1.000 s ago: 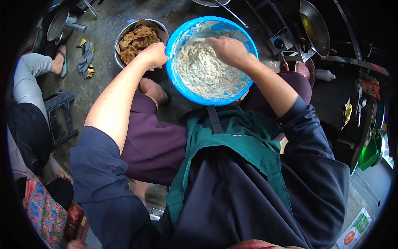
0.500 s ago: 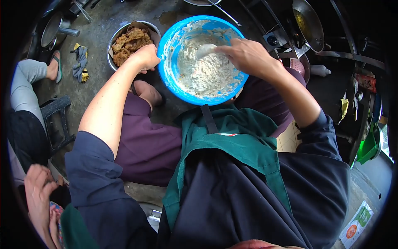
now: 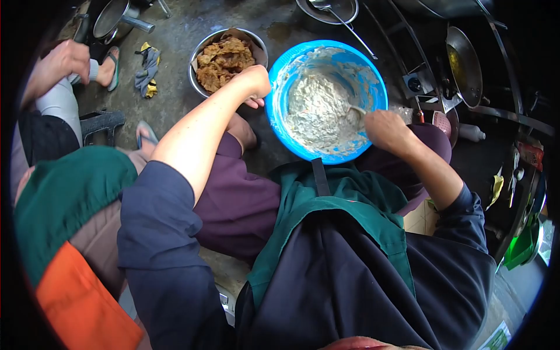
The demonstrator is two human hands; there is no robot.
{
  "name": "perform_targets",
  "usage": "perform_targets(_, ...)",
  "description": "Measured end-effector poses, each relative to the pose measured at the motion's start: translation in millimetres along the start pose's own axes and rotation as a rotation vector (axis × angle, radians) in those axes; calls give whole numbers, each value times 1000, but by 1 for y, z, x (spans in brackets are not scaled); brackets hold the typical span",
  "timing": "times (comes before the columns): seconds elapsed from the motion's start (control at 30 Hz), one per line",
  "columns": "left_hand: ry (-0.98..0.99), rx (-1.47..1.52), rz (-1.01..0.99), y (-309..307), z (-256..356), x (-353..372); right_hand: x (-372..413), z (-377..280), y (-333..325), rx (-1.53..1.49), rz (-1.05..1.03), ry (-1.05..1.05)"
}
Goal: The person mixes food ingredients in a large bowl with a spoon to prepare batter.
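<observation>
grey floor (image 3: 175, 76) lies beneath; left hand (image 3: 256, 84) clamps the blue bowl (image 3: 283, 139), right hand (image 3: 388, 129), gripping a spoon (image 3: 357, 109), has swung from mid-bowl rightward, apparently working batter (image 3: 318, 99) near the edge.

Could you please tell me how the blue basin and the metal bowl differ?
The blue basin looks wider than the metal bowl. The basin holds pale, wet batter; the bowl holds browned fried pieces. Both are round and uncovered.

So batter (image 3: 318, 102) is held in the basin (image 3: 344, 156), fried food (image 3: 224, 61) is piled in a bowl (image 3: 193, 70) just left, a pan (image 3: 465, 67) is parked right.
</observation>
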State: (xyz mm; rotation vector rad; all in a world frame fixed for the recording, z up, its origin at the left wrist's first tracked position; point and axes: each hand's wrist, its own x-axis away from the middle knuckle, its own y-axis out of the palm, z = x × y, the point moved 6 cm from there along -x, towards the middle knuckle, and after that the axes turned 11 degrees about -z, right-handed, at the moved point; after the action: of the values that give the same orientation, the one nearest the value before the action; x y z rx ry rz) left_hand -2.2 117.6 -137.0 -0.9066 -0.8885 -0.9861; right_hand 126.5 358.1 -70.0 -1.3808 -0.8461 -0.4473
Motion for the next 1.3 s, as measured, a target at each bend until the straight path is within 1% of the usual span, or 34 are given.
perform_targets(0.07, -33, 73, -7, 1, -2, -3, -1, -2, 6, -121, -20, -62)
perform_targets(0.17, -29, 114, 5, 0, -6, -5, 11, -5, -11, -234, -24, -108)
perform_targets(0.27, -22, 124, 27, 2, -5, -3, 39, -9, -43, -268, 237, -203)
perform_targets(0.37, 33, 91, 63, -2, 1, 3, 55, -13, -51, -236, 318, -161)
perform_targets(0.47, 105, 60, 119, -4, 11, 13, 53, -1, -34, -189, 306, -173)
perform_targets(0.5, 117, 51, 142, -6, 13, 15, 47, 8, -28, -130, 350, -148)
perform_targets(0.6, 101, 80, 163, -5, 14, 20, 29, 24, -19, 20, 219, 37)
perform_targets(0.63, 88, 100, 187, -5, 14, 24, 23, 25, -11, 44, 183, 53)
perform_targets(0.7, 78, 110, 165, -3, 13, 22, 14, 22, 4, 88, 105, 77)
perform_targets(0.83, 95, 179, 192, -7, 3, 4, 7, 2, 21, -213, -108, 22)
perform_targets(0.87, 101, 185, 197, -8, 0, -1, 2, 1, 30, -331, -135, 25)
perform_targets(0.93, 152, 181, 217, -8, 8, 7, -11, -3, 42, -518, -122, -33)
perform_targets(1.0, 129, 187, 194, -4, 12, 15, -9, -9, 42, -741, -128, -85)
perform_targets(1.1, 110, 143, 142, -7, 9, 14, 7, -6, 10, -672, 277, -260)
perform_targets(1.2, 135, 173, 130, -7, 7, 12, 37, -13, -30, -444, 439, -275)
perform_targets(1.3, 126, 237, 117, -3, 3, 14, 46, -12, -26, -201, 463, -267)
